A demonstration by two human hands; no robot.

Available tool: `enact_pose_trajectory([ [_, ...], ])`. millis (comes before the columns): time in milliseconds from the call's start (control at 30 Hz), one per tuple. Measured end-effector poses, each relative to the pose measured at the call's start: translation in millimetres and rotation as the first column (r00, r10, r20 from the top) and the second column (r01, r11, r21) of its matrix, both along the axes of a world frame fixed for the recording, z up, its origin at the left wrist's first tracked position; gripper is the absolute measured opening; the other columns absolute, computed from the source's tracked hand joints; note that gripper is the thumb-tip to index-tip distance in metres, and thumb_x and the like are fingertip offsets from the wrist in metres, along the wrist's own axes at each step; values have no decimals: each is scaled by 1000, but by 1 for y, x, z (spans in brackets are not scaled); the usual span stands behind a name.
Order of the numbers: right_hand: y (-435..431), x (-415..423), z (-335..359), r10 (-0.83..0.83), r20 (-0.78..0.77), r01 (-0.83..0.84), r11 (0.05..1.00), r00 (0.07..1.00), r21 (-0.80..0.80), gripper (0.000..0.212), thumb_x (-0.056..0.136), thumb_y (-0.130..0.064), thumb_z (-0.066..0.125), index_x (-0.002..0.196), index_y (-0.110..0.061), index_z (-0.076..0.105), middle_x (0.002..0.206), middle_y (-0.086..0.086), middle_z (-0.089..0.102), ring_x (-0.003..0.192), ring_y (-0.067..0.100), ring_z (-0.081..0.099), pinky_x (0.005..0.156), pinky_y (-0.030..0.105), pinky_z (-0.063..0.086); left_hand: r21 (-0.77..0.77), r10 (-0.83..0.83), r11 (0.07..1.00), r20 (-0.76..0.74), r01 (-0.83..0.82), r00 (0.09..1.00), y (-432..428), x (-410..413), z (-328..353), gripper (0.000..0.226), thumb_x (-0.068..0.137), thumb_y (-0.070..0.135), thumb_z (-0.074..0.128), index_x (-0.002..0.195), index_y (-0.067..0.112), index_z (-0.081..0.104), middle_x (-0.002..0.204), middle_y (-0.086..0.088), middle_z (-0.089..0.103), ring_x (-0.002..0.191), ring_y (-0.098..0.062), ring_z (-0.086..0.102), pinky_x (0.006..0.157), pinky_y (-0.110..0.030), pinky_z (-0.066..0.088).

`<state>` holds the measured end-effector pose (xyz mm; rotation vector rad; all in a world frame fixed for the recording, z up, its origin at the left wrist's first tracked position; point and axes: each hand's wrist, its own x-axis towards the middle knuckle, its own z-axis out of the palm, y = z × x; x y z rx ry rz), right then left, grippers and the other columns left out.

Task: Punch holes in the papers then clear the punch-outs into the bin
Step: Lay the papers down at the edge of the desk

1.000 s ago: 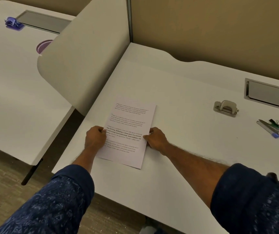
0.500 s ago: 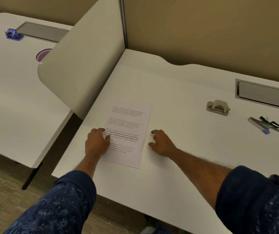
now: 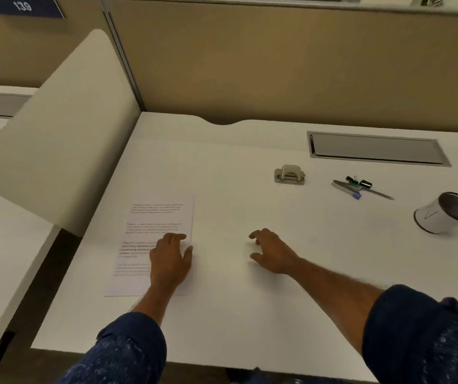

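Printed white papers (image 3: 158,214) lie flat on the white desk (image 3: 222,314), left of centre. My left hand (image 3: 170,259) rests palm down on their lower right part, fingers spread. My right hand (image 3: 271,253) hovers over bare desk to the right of the papers, fingers loosely curled and apart, holding nothing. A small metal hole punch (image 3: 289,175) stands farther back, right of centre. A small white bin (image 3: 445,213) with a dark rim lies tilted on its side at the far right.
A pen, binder clip and other small stationery (image 3: 356,185) lie between the punch and the bin. A grey cable tray lid (image 3: 376,148) is set into the desk at the back. A curved divider panel (image 3: 58,134) bounds the desk's left side.
My right hand has let go of the papers' right edge and moved right onto bare desk. My left hand shifted from the left edge onto the sheet. The view rose, bringing the bin into sight.
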<state>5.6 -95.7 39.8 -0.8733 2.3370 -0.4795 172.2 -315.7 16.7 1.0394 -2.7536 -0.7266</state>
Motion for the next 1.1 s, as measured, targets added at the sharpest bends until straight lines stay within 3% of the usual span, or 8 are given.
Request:
enact_pose_trajectory([
  [300, 94, -19, -1, -211, -87, 205, 976, 974, -72, 43, 91, -26, 61, 130, -15, 50, 128, 2, 49, 123, 20, 44, 102, 38, 40, -19, -211, 977, -55, 211, 976, 56, -36, -6, 32, 88, 24, 67, 119, 18, 62, 123, -1, 62, 114, -24, 58, 96, -43, 41],
  [500, 134, -35, -10, -264, -164, 253, 963, 950, -88, 44, 91, -30, 60, 130, -14, 49, 132, 0, 48, 123, 20, 45, 105, 36, 36, 15, -313, 950, 28, 313, 949, 81, -62, -15, 40, 91, 30, 63, 128, 17, 57, 135, -2, 56, 126, -24, 51, 103, -42, 37],
  [767, 154, -55, -31, -269, -142, 254, 961, 953, -110, 53, 92, -36, 59, 138, -14, 44, 147, 1, 41, 139, 18, 34, 114, 30, 25, 23, -383, 924, 89, 382, 920, 103, -90, -20, 48, 94, 37, 59, 138, 18, 51, 146, -3, 49, 136, -22, 43, 111, -41, 32],
  [967, 158, -89, -40, -276, -95, 266, 958, 956, -107, 68, 95, -42, 53, 151, -17, 24, 161, 0, 18, 148, 14, 15, 120, 28, 13, 20, -389, 921, 99, 388, 916, 108, -112, -23, 49, 94, 38, 59, 138, 18, 51, 147, -3, 48, 138, -22, 42, 111, -42, 31],
  [1100, 161, -123, -46, -248, -147, 240, 968, 958, -67, 74, 97, -46, 47, 154, -15, 11, 163, -1, 3, 150, 12, 3, 121, 29, 7, 22, -401, 916, 101, 401, 911, 112, -125, -29, 50, 94, 40, 58, 138, 20, 50, 150, -2, 45, 140, -20, 39, 112, -41, 31],
])
